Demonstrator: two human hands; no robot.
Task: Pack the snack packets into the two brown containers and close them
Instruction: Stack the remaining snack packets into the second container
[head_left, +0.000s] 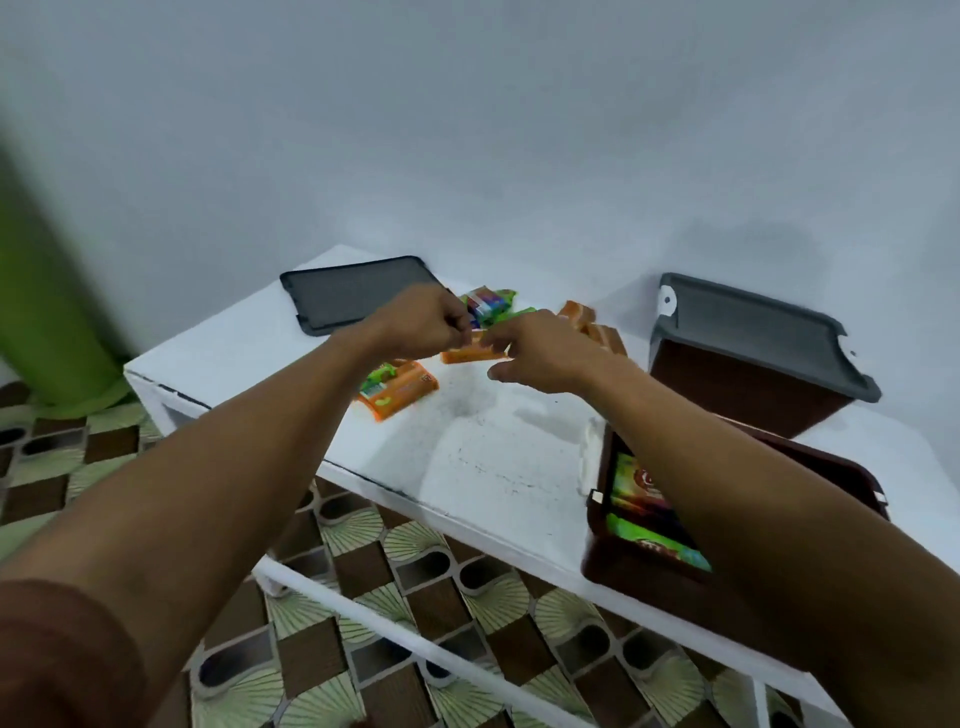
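My left hand (423, 322) and my right hand (545, 351) meet over the middle of the white table (493, 457). Both pinch a small orange snack packet (470, 355) between their fingertips. A colourful packet with green ends (491, 304) lies just behind my left hand. Two orange and green packets (397, 389) lie below my left wrist, and more orange packets (592, 325) lie behind my right hand. The near brown container (623, 571) stands open under my right forearm with packets (644, 499) inside. The far brown container (743, 387) carries a grey lid (753, 332).
A second grey lid (353, 299) lies flat at the table's back left. A green column (47, 312) stands at the left. Below the table's front edge runs a white rail (415, 644) over a patterned tile floor. A grey wall is behind the table.
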